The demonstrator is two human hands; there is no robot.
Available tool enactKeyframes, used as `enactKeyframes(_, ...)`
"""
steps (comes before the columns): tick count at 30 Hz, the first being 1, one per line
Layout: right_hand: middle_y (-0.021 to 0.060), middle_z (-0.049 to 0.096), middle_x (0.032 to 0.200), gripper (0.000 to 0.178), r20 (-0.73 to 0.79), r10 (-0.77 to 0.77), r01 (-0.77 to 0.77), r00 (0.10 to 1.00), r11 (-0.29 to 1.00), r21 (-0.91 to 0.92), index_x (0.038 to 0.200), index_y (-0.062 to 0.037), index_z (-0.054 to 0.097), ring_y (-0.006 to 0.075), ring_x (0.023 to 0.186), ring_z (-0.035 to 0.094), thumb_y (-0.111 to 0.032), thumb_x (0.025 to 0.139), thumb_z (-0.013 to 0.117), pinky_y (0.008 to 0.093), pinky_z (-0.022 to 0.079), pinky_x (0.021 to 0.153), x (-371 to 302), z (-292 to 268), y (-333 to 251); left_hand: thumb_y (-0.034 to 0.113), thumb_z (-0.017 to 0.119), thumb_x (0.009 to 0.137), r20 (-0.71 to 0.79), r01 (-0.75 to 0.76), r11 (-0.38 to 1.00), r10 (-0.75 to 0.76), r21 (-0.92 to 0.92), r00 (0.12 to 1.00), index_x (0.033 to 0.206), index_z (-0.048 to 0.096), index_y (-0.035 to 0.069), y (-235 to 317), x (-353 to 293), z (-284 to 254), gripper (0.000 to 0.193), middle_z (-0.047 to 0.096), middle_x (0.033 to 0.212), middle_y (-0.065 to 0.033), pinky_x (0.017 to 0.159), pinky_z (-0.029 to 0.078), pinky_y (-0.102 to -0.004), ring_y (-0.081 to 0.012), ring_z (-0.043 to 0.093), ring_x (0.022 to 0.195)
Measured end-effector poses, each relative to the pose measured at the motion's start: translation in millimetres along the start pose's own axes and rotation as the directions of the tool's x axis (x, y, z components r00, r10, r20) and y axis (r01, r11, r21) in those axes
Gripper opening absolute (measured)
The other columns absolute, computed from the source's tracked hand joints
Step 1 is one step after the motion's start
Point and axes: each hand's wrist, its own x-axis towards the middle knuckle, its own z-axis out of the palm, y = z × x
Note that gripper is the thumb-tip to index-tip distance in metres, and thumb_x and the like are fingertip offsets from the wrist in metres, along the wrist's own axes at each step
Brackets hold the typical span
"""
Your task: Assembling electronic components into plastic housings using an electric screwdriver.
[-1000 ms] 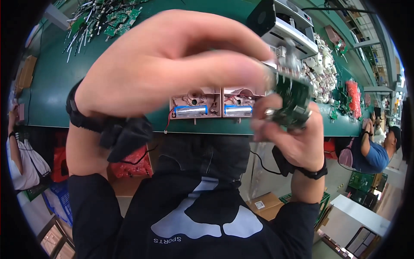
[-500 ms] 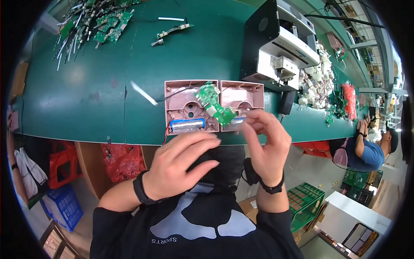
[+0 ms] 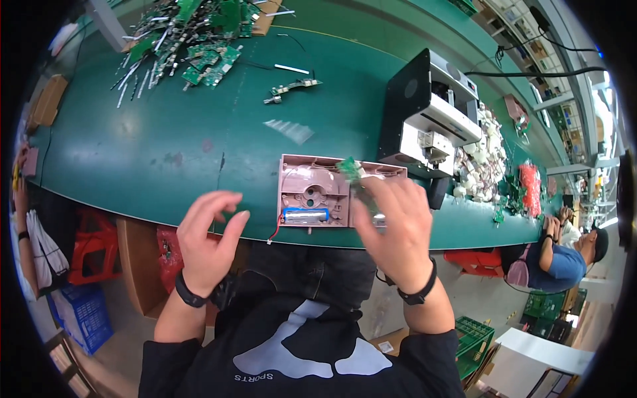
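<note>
My right hand [image 3: 398, 222] is over the right half of a pink plastic housing [image 3: 315, 178], fingers curled on a green circuit board [image 3: 348, 169]. The board is smeared by motion and partly hidden by the hand. A blurred white strip [image 3: 288, 131] shows above the housing. In the left half of the housing lies a blue-and-silver cylindrical battery [image 3: 305, 215]. Its red wire [image 3: 277, 227] runs out to a small white plug at the table edge. Left of the housing, my left hand [image 3: 212, 232] hovers by the front edge with fingers apart, holding nothing.
A black-and-white machine [image 3: 424, 113] stands behind the housing at right. Heaped white parts with wires [image 3: 481, 159] and a red bag [image 3: 529, 182] lie farther right. Piled circuit boards [image 3: 212, 63] are at the back left; a single narrow board [image 3: 292, 87] lies nearer. Another person [image 3: 564, 252] sits at right.
My left hand has moved left, away from the housing. The circuit board has shifted with my right hand and is turned, and the white strip has swung right. The whole view has shifted.
</note>
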Motion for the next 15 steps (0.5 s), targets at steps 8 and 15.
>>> enactKeyframes(8,0.0111,0.069,0.079,0.019,0.177,0.344,-0.37,0.922,0.654,0.66,0.099,0.007,0.068,0.0167,0.066,0.063,-0.011,0.093,0.068,0.0289,0.049,0.061,-53,-54,-26,0.016,0.093,0.069,0.379,-0.23,0.965,0.168,0.123,0.91,0.145,0.054,0.003,-8,45,-6,0.087,0.062,0.14,-0.0186,0.108,0.047,-0.0433,-0.0373,0.061,0.127)
enactKeyframes(15,0.0124,0.069,0.075,0.025,0.336,0.386,-0.48,0.859,0.38,0.791,0.098,0.0073,0.067,0.0157,0.066,0.064,-0.018,0.095,0.065,0.028,0.05,0.061,-73,-64,-46,0.024,0.099,0.059,0.563,-0.307,0.951,0.238,0.03,0.791,0.164,0.026,0.006,-17,67,20,0.128,0.05,0.151,-0.0219,0.119,0.037,-0.0479,-0.0419,0.048,0.141)
